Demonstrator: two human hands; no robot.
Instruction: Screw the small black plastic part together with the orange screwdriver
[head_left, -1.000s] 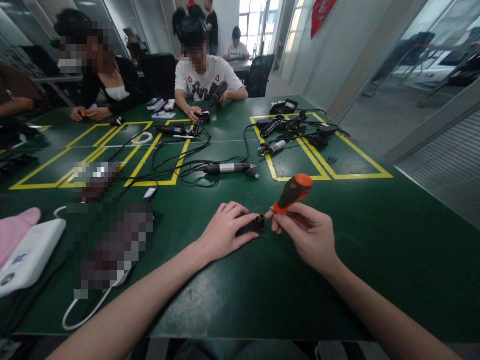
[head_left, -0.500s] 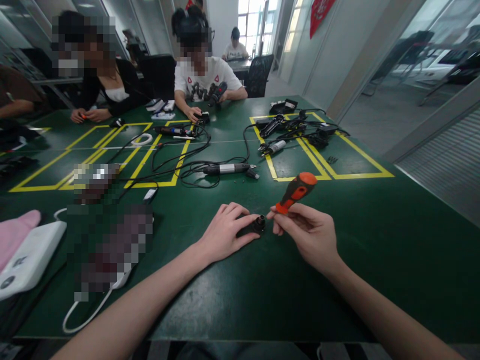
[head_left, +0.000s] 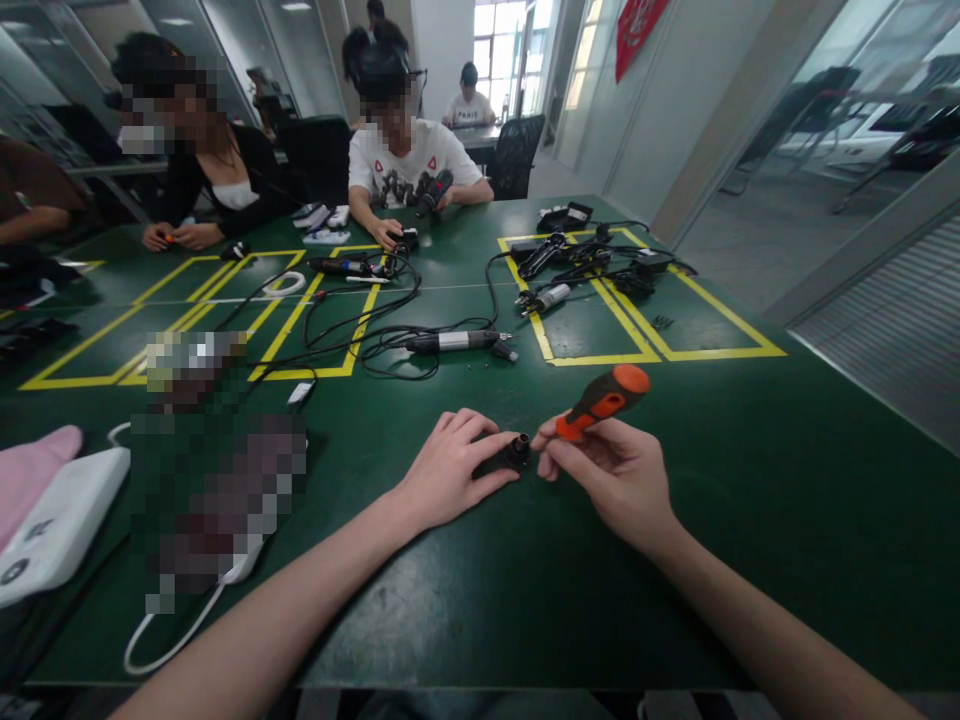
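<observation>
My left hand (head_left: 456, 470) rests on the green table, its thumb and fingers closed around a small black cylindrical part (head_left: 517, 450). The part's narrower dark end points up, while the rest of it is hidden under my palm. Just to the right, my right hand (head_left: 611, 470) grips a screwdriver (head_left: 604, 402) with an orange and dark grey handle. The handle leans up and to the right above my fingers. My fingertips are close beside the black part; the screwdriver's tip is too hidden to make out.
Beyond my hands lies a grey and black pen-shaped power tool (head_left: 454, 341) with a coiled cable. More tools and cables (head_left: 555, 260) sit inside yellow tape outlines. A white power bank (head_left: 64, 520) is at the left. Co-workers (head_left: 412, 160) sit across the table.
The screwdriver handle has tipped lower and to the right in my right hand, which has shifted slightly left. My left hand and the black part stay in place.
</observation>
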